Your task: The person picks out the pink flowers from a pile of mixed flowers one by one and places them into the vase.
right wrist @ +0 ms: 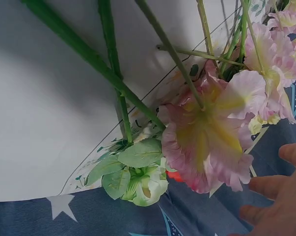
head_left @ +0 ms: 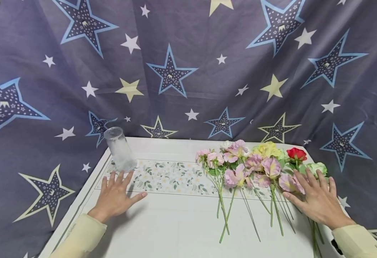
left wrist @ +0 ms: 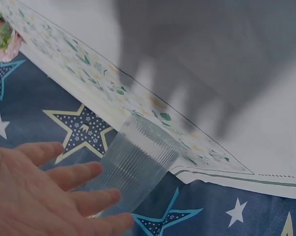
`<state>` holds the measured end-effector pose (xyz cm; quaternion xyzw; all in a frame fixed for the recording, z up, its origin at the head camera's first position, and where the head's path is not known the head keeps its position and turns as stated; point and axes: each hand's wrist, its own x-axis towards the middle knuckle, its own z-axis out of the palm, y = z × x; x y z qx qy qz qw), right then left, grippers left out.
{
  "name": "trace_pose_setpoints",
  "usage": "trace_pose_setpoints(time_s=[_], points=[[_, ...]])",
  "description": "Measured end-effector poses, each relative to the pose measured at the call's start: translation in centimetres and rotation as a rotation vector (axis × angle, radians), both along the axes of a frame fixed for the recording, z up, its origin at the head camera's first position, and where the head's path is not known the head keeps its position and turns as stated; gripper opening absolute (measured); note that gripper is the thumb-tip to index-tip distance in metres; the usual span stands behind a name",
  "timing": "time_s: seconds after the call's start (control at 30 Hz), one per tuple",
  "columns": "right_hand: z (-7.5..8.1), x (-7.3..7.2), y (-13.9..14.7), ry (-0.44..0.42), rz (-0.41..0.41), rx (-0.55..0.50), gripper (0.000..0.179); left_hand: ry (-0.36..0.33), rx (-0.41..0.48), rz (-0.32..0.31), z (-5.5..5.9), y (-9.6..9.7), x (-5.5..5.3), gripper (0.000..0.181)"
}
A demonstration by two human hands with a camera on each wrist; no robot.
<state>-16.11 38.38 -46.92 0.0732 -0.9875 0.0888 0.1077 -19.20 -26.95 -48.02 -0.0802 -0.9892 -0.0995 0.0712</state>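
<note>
My left hand (head_left: pixel 115 197) is spread palm down over the left of the table, fingertips pointing toward a clear ribbed vase (head_left: pixel 120 149) that stands upright behind them. In the left wrist view, the vase (left wrist: pixel 140 157) appears just past the fingers (left wrist: pixel 84 174). My right hand (head_left: pixel 320 200), also spread and holding nothing, hovers at the right end of a row of artificial flowers. Nearest to it are a pink-and-yellow flower (right wrist: pixel 206 130), a pale green flower (right wrist: pixel 145 187) and a red rose (head_left: pixel 296 154).
The flowers lie with heads toward the back and green stems (head_left: pixel 225 215) toward the front of the white table (head_left: pixel 169 225). A yellow flower (head_left: pixel 267 149) is among them. A floral-print strip (head_left: pixel 172 177) runs across the table. Behind hangs a dark star-patterned cloth (head_left: pixel 194 82).
</note>
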Motion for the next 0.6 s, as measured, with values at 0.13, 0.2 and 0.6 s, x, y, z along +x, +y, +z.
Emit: trace_pose_setpoints(time_s=[0.13, 0.2, 0.6], points=[[-0.1, 0.2, -0.2, 0.015, 0.005, 0.001, 0.093, 0.031, 0.047, 0.029, 0.3, -0.3, -0.4, 0.103], [-0.1, 0.3, -0.3, 0.025, 0.01, -0.001, 0.093, 0.064, 0.099, 0.047, 0.5, -0.5, -0.8, 0.101], [-0.1, 0.6, -1.0, 0.035, 0.025, -0.015, 0.095, 0.221, 0.372, 0.253, 1.2, -1.5, -2.8, 0.108]])
